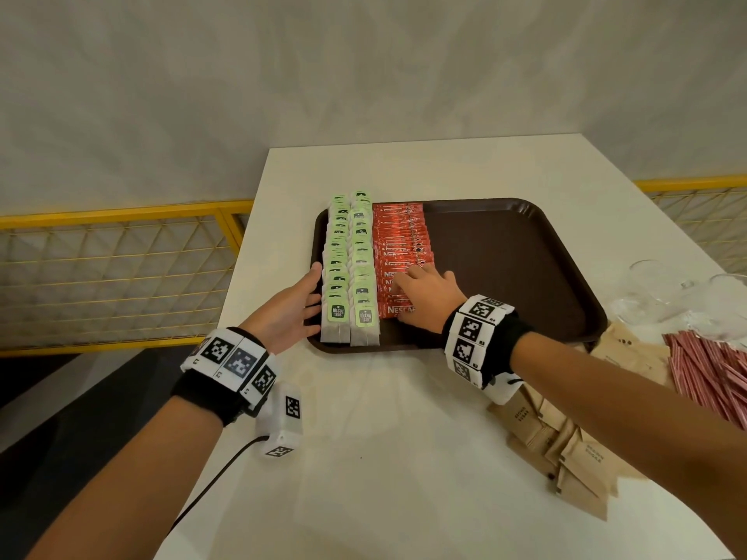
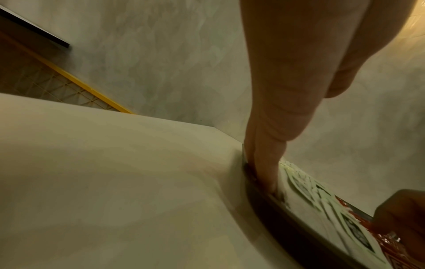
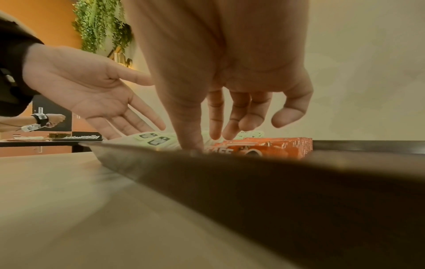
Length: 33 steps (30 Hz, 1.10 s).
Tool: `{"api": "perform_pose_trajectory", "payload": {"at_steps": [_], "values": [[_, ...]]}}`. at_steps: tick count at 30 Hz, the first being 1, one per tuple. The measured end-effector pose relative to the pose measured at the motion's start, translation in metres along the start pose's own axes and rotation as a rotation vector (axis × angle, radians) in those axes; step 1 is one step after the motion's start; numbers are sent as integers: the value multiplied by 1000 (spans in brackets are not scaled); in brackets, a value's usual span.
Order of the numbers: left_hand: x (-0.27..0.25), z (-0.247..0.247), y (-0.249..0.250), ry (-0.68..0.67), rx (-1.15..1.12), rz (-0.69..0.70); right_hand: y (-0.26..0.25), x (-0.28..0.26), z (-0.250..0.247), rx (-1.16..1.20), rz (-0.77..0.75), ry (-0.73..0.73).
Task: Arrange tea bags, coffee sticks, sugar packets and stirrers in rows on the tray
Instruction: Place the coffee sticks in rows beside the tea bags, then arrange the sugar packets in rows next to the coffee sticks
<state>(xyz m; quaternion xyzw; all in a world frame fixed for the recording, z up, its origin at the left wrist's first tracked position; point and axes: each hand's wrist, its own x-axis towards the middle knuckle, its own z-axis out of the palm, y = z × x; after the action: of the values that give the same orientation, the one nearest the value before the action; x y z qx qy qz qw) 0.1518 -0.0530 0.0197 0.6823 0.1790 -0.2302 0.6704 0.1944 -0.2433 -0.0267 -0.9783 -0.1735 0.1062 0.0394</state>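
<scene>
left hand [image 1: 297, 303] flat, fingers straight, bracing tea bags [image 1: 351, 268] at tray [image 1: 525, 276] left edge | right hand [image 1: 424, 293] fingertips pressing coffee sticks [image 1: 400, 252], gripping nothing, squaring row | sugar packets [image 1: 566, 438], stirrers [image 1: 707, 373] on table [image 1: 364, 458], right

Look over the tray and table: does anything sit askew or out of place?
Yes. The tea bags overrun the tray at its far rim. The sugar packets and stirrers lie in loose heaps on the table, not yet in rows.
</scene>
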Motion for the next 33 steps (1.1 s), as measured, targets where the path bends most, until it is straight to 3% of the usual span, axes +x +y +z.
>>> {"api": "perform_pose_trajectory", "payload": {"at_steps": [12, 17, 23, 33], "values": [[-6, 4, 1, 0, -27, 19, 6, -2, -4, 117, 35, -11], [-5, 2, -1, -2, -42, 23, 29, -3, -16, 387, 201, 19], [-3, 3, -2, -14, -53, 23, 50, -6, -18, 603, 460, -107], [2, 2, -4, -26, -26, 30, 44, 1, -11, 754, 476, -144]]}}
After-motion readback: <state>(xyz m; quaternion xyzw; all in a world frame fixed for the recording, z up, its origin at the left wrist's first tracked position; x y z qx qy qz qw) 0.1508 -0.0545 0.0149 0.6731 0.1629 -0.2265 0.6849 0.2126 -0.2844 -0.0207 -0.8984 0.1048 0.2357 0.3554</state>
